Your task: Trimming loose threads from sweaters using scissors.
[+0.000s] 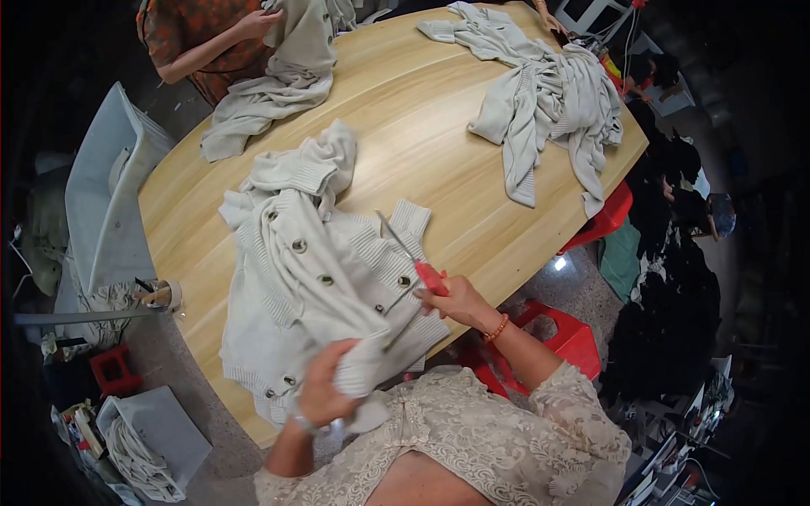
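Observation:
A cream knitted cardigan (295,261) with dark buttons lies bunched on the table in front of me. My left hand (325,388), slightly blurred, is closed on a ribbed part of the cardigan at the table's near edge. Over the garment's right side, my right hand (460,301) grips red-handled scissors (429,277). Their slim metal blade points up and away to the left, above the knit. The fingers of that hand partly cover the handle.
More cream knitwear (548,101) is heaped at the right of the wooden table (396,135). Across from me, a person (211,42) handles another cream garment (278,93). A white bin (110,185) stands at the left; red stools (565,337) stand at the right.

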`<action>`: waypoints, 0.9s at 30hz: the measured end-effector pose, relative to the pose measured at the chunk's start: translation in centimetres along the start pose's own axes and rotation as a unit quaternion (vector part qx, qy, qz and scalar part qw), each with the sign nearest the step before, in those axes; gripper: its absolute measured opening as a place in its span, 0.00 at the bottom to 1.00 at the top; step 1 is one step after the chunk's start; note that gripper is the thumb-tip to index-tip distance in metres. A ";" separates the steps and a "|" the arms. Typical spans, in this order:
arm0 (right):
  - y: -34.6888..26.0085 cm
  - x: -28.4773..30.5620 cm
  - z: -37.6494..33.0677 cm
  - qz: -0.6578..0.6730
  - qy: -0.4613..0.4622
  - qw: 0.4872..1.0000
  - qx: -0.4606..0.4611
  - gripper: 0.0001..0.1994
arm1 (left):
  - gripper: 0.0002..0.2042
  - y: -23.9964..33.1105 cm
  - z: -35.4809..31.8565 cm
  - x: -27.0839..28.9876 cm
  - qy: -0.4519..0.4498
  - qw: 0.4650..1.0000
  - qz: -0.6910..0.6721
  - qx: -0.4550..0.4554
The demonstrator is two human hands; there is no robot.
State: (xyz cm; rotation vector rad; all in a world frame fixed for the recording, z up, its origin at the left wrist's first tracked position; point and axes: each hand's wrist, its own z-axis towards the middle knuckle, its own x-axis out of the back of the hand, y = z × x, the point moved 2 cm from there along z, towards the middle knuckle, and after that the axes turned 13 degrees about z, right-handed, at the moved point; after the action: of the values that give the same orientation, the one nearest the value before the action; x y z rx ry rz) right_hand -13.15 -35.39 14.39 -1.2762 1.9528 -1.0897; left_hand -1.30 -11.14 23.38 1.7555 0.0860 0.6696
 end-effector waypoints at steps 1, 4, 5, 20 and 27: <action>-0.6 -1.5 0.5 0.091 -0.046 0.994 0.026 0.22 | 0.28 -0.1 0.5 -2.0 -0.017 1.000 0.024 -0.010; -1.7 -5.3 2.2 0.122 -0.139 0.982 0.024 0.15 | 0.32 0.0 2.0 -5.6 0.011 0.994 0.066 -0.084; -2.6 -5.7 2.0 0.236 -0.157 0.959 -0.011 0.14 | 0.32 0.1 2.3 -5.7 0.033 0.992 0.073 -0.094; -3.8 -3.0 -2.5 0.119 -0.149 0.982 -0.001 0.09 | 0.18 -12.8 17.8 11.2 0.137 0.930 0.326 -0.098; -3.3 1.0 -6.1 0.082 -0.119 0.990 0.006 0.05 | 0.23 -15.7 28.9 7.5 -0.054 0.901 0.411 -0.125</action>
State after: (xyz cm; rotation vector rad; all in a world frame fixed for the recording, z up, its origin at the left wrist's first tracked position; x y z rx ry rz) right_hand -16.85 -35.02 20.31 -1.1584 1.8322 -0.8274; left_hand 23.18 -28.54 7.96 1.5343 -0.8297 1.1213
